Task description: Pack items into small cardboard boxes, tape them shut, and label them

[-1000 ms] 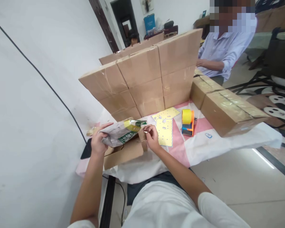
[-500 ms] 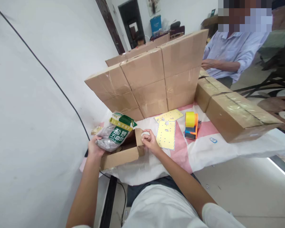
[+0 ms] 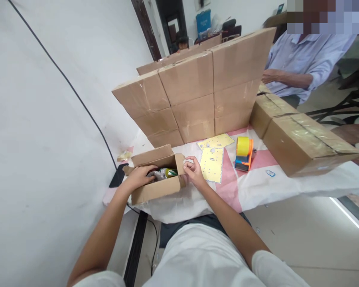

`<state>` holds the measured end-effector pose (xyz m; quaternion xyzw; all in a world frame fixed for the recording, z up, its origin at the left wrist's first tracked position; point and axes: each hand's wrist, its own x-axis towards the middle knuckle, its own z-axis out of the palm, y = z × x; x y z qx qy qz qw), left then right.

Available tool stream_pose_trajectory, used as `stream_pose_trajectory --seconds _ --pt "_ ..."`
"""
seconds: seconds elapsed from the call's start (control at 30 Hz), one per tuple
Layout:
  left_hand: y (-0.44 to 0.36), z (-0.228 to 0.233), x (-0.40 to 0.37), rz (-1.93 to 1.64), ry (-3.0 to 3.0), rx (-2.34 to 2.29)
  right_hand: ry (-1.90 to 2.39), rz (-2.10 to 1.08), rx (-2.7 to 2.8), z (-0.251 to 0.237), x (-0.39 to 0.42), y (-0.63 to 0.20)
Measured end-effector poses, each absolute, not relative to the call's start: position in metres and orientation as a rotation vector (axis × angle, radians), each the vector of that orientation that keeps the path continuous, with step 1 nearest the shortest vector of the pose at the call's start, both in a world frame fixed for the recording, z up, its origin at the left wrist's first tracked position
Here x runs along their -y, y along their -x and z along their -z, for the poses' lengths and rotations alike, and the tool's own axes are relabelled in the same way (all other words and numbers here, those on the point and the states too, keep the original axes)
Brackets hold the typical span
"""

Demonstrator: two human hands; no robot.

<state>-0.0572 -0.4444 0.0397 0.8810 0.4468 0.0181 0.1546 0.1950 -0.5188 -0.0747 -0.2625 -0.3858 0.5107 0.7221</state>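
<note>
My left hand (image 3: 140,175) reaches into the small open brown cardboard box (image 3: 157,190) at the table's near edge, fingers curled on the green-and-yellow printed snack bag (image 3: 163,173) lying inside it. My right hand (image 3: 193,172) pinches the box's right flap (image 3: 179,163), fingers closed. Just beyond lie yellow perforated sheets (image 3: 212,163) and an orange-and-blue tape dispenser (image 3: 243,153), before stacked sealed cartons (image 3: 194,91).

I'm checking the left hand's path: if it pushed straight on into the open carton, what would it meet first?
Probably the packet lying inside the carton, just ahead of the left hand; depth is unclear.
</note>
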Motion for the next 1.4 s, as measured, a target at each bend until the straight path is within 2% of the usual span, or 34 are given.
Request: stream_pose_trajectory --seconds 0.07,0.2,0.23,0.33,0.43,0.53,0.67,0.77,0.9,1.0,1.1,1.2,1.3,1.4 --pt "0.068 -0.047 0.45 -0.252 -2.611 -1.291 0.597 -1.093 0.862 0.076 0.52 -0.196" --pt "0.104 -0.034 0.468 -1.164 -2.414 -1.66 0.615 -0.915 0.973 0.073 0.526 -0.199" --pt "0.112 -0.024 0.472 -1.295 -2.278 -1.737 0.602 -0.886 1.051 0.071 0.528 -0.199" --pt "0.128 0.01 0.484 -1.16 -2.099 -1.627 0.585 -0.799 1.356 0.063 0.53 -0.199" --pt "0.134 0.033 0.494 -0.96 -2.193 -1.416 0.697 -0.615 1.58 0.053 0.527 -0.2" --pt "0.143 0.036 0.504 -0.878 -2.396 -1.319 0.808 -0.523 1.673 0.048 0.524 -0.201" --pt "0.156 0.029 0.517 -0.718 -2.75 -1.205 0.819 -0.559 1.592 0.047 0.518 -0.199" --pt "0.155 0.029 0.522 -0.897 -2.701 -1.257 0.838 -0.729 1.445 0.047 0.505 -0.197" --pt "0.129 0.027 0.512 -1.305 -1.984 -1.712 0.77 -1.01 1.288 0.043 0.483 -0.193" --pt "0.102 0.016 0.504 -1.382 -1.692 -1.849 0.714 -0.949 1.319 0.042 0.481 -0.188" --pt "0.08 0.003 0.508 -1.33 -2.022 -1.853 0.804 -0.781 1.423 0.044 0.493 -0.184" --pt "0.061 0.0 0.519 -1.019 -2.475 -1.619 0.835 -0.765 1.412 0.05 0.505 -0.18" --pt "0.049 0.008 0.524 -0.806 -2.637 -1.448 0.807 -0.784 1.332 0.054 0.516 -0.185" --pt "0.047 0.016 0.522 -0.816 -2.655 -1.462 0.916 -0.492 1.143 0.055 0.53 -0.216"
